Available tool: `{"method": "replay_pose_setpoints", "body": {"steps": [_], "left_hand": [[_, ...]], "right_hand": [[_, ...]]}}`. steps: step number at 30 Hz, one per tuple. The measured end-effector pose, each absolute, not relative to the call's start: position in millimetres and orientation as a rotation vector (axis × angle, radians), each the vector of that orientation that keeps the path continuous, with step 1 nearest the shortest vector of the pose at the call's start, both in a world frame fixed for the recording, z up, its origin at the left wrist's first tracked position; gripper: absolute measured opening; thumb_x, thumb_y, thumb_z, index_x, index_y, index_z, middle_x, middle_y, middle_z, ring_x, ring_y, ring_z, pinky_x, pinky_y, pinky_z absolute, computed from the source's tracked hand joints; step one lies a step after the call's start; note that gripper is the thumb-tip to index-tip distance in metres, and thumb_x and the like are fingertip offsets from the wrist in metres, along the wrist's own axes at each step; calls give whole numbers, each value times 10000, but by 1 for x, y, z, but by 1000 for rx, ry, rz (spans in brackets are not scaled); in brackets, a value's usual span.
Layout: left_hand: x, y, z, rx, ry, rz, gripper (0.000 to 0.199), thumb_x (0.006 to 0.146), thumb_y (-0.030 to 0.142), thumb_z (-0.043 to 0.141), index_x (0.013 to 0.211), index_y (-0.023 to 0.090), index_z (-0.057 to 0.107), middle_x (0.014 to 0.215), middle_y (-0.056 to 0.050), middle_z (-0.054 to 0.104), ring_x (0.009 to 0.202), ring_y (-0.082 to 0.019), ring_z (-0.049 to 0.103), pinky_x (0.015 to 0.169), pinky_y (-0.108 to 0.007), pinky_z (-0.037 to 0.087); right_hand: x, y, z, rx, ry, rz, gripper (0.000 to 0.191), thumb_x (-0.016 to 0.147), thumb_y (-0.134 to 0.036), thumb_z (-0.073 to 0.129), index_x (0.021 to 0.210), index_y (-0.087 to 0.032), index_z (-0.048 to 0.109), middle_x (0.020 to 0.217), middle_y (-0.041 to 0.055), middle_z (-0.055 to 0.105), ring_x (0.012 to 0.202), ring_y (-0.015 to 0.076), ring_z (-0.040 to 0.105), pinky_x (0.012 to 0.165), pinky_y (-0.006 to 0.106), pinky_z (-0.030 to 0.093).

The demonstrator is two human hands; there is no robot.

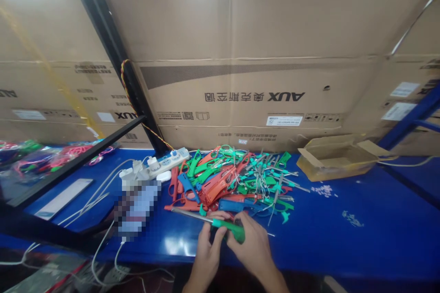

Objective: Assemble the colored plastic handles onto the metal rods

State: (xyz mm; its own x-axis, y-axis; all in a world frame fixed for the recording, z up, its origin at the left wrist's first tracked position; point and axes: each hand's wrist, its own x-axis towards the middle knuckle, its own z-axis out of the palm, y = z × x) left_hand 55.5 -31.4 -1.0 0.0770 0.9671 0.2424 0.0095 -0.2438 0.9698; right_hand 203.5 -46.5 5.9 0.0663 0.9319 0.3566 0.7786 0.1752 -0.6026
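Observation:
A long-necked lighter with a green handle (237, 230) and a metal tube lies across both my hands above the near part of the table. My left hand (207, 248) closes on it by the light-green collar, where the tube meets the handle. Around the handle's right end are the closed fingers of my right hand (253, 243). Just beyond my hands spreads a heap of red, green and blue lighter handles (218, 187), tangled with metal tubes and thin wires (263, 178). Some fingertips are hidden behind the lighter.
An open carton (332, 169) stands at the back right, with small white pieces (323, 190) and clear bits (352, 219) before it. Left of the heap are a power strip (177, 159), a blurred-out phone-like device (139, 210) and cables. A black frame post (113, 50) rises there.

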Motion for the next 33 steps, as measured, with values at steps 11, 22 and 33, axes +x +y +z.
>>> {"method": "replay_pose_setpoints", "body": {"steps": [11,22,33], "left_hand": [[62,-30,4,1401,1046,1281,272,998,431,574,1068,187,674,1094,-99,688,1079,-240,638,1007,-354,482],[60,-31,3,1385,1049,1256,307,989,463,579,1061,184,687,1120,-118,698,1071,-262,656,999,-384,500],[59,-33,6,1385,1076,1233,338,988,479,573,1102,179,676,1162,-128,691,1112,-268,645,1032,-394,483]], "right_hand": [[207,-46,5,-1559,-1832,367,86,918,-266,530,946,-236,606,862,19,712,821,214,707,695,287,476],[207,-46,5,-1536,-1875,337,132,965,-303,498,880,-235,573,818,22,700,743,205,688,650,283,451],[207,-46,3,-1521,-1885,280,147,975,-311,485,930,-230,600,851,26,715,782,214,703,685,288,459]]}}
